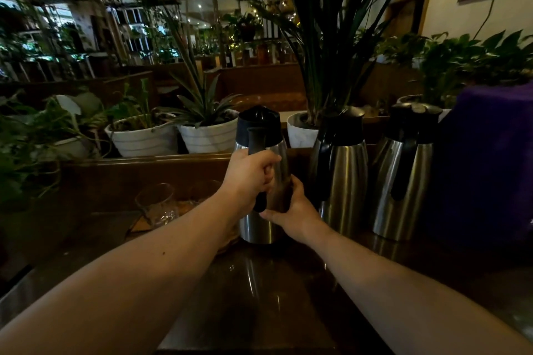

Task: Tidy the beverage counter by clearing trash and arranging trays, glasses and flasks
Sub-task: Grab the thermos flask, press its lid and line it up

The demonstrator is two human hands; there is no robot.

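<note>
A steel flask [255, 228] with a black lid and handle stands on the dark counter [259, 297], its left base at the rim of a woven tray [227, 245]. My left hand [248, 176] is closed round its black handle. My right hand [291, 210] presses against the flask's right side, fingers wrapped on the body. Two more steel flasks [341, 176] [403, 179] stand upright in a row to the right. On the tray to the left stands a clear glass [157, 204], with a second glass [202, 192] dimly behind it.
White plant pots [144, 138] [207, 138] [301, 132] line a wooden ledge behind the counter. A purple cloth-covered block [490, 158] stands at the far right. Leafy plants crowd the left side.
</note>
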